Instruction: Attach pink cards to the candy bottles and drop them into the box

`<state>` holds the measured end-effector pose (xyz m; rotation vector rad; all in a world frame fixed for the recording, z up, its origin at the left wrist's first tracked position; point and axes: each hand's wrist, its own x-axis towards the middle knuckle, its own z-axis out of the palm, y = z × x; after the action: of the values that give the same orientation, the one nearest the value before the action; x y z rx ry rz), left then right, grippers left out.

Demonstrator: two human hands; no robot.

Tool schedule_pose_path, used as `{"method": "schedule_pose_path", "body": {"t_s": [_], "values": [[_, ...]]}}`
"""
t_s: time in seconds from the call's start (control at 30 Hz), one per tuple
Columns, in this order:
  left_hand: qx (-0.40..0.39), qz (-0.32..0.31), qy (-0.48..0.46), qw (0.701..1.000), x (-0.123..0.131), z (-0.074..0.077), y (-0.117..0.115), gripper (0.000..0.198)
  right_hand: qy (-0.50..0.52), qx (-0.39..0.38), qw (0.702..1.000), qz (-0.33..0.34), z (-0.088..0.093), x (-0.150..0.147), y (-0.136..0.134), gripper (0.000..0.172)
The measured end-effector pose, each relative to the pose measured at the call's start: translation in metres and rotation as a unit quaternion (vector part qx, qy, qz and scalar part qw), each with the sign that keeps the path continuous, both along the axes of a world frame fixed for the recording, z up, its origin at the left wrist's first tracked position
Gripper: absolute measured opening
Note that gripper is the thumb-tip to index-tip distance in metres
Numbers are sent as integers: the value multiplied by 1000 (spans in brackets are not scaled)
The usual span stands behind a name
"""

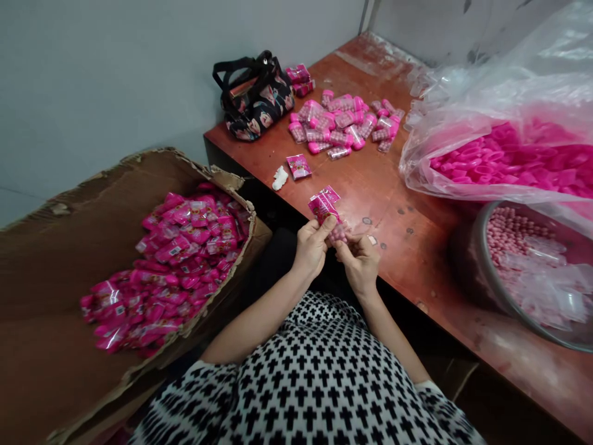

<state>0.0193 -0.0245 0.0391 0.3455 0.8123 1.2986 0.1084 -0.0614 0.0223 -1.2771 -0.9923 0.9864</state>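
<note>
My left hand (313, 246) pinches a pink printed plastic sleeve (322, 207) between thumb and fingers. Pink beads (339, 233) in a clear container show at the sleeve's lower end, close to my body. The thumb and fingers of my right hand (362, 262) are closed on that same end; the exact grip is partly hidden. Just behind the held piece, another flat pink sleeve (330, 193) lies on the table. Farther back rests a pink stack of sleeves (299, 166), beside a crumpled white scrap (280, 178).
Several bead-filled bottles (343, 120) with pink caps are heaped on the reddish table (393, 216), near a flowered handbag (259, 102). On the right are a bag of pink caps (504, 157) and a metal basin (488, 259) of beads. A cardboard box (50, 259) holds wrapped bottles (185, 247).
</note>
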Motion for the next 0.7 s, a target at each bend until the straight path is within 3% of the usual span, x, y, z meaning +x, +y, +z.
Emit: {"method": "schedule_pose_path", "body": {"t_s": [0.07,0.27,0.33,0.53,0.7], "values": [[4,-2,7,1000,0,1,0,31,10,-3,1000,1,2,-3,-1,17],[48,-79,72,993,-6,-4,-5,29,163,-66,984,-5,-3,-2,-3,18],[52,-86,76,992,-7,-6,-6,28,146,-64,987,-6,-3,0,-3,17],[21,-56,33,998,-2,-5,0,26,-30,15,999,-24,1,-3,-5,15],[25,-150,42,987,-3,-5,-7,24,62,-19,998,-1,1,-5,-9,16]]}}
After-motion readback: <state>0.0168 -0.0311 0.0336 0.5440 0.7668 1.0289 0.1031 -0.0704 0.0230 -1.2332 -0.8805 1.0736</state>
